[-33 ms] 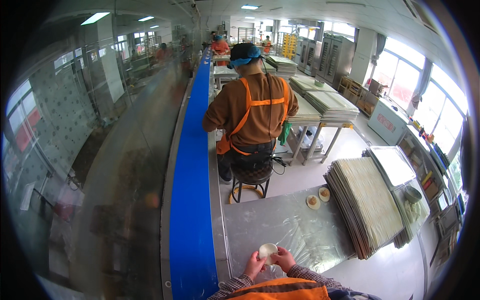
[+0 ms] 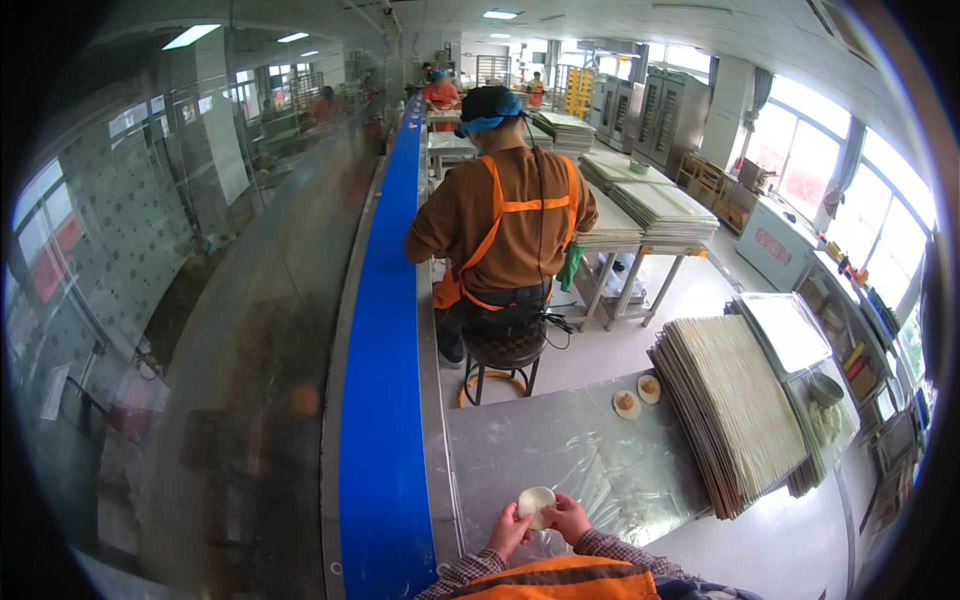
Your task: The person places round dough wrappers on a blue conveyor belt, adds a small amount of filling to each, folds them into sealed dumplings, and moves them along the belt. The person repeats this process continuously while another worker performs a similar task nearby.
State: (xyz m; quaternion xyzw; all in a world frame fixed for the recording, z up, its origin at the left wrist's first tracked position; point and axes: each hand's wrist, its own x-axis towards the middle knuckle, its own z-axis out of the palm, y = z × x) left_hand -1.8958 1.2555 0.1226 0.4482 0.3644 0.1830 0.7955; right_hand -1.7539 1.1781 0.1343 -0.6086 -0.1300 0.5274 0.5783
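Observation:
My left hand [image 2: 507,532] and my right hand [image 2: 571,520] meet at the near edge of a steel table [image 2: 520,440] covered with clear film. Together they pinch a small round piece of pale dough [image 2: 535,499], the left fingers on its left side and the right fingers on its right. Both sleeves are checked, and an orange apron shows at the bottom edge. Two flat dough rounds with brown filling [image 2: 627,404] lie at the table's far right corner, well away from my hands.
A long blue conveyor belt [image 2: 385,400] runs along the table's left side behind a glass wall. A tall stack of flat trays [image 2: 735,410] stands to the right, with a metal bowl [image 2: 826,388] beyond. A person in an orange apron [image 2: 505,230] sits on a stool ahead.

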